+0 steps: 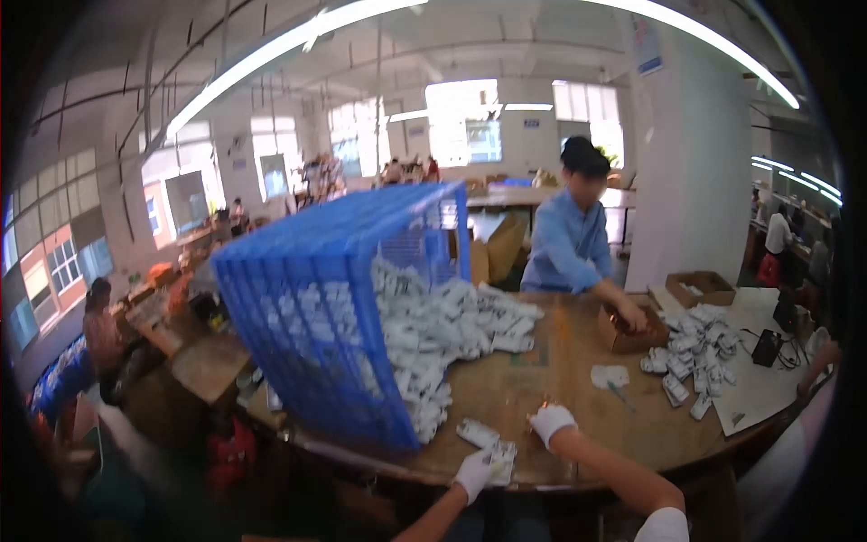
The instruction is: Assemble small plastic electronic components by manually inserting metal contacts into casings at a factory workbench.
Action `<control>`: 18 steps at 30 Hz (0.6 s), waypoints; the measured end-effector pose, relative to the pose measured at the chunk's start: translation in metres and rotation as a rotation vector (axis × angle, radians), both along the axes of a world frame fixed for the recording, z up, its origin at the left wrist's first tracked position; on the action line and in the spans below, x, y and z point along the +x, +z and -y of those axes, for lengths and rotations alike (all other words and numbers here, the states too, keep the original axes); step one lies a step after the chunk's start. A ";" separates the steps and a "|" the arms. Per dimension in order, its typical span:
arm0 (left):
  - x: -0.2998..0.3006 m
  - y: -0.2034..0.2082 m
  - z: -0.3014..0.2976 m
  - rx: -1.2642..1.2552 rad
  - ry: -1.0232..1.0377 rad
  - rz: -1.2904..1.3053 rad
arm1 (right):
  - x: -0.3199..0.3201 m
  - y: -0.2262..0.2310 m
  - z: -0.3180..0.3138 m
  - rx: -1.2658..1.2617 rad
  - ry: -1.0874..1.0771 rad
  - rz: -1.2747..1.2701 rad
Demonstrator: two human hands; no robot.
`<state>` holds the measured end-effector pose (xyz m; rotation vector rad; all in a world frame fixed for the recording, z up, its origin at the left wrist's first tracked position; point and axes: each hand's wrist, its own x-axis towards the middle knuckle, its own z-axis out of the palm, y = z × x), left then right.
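My left hand, in a white glove, is closed at the edge of a small flat white plastic part near the table's front edge. Another white part lies just beyond it. To the right, my right hand, also in a white glove, is held over the table with its fingers pinched together. A small orange, shiny glint shows at its fingertips; what it is I cannot make out. A big blue plastic crate lies tipped on its side at the left, and a heap of white parts spills from its mouth.
Across the brown table, a person in a blue shirt reaches into a cardboard box. More white parts are piled at the right, near a second box and black devices with cables. A thin tool lies by a white patch.
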<state>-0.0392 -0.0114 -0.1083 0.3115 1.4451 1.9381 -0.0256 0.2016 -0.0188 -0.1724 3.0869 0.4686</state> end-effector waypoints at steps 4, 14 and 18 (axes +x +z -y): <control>-0.003 0.008 -0.007 0.008 0.002 -0.128 | -0.010 0.013 0.007 0.023 -0.074 0.097; -0.005 0.012 -0.015 0.155 0.111 -0.068 | -0.015 0.004 -0.011 -0.101 -0.051 0.030; -0.014 0.002 -0.015 0.220 0.067 0.084 | -0.008 -0.003 -0.020 -0.234 -0.001 -0.078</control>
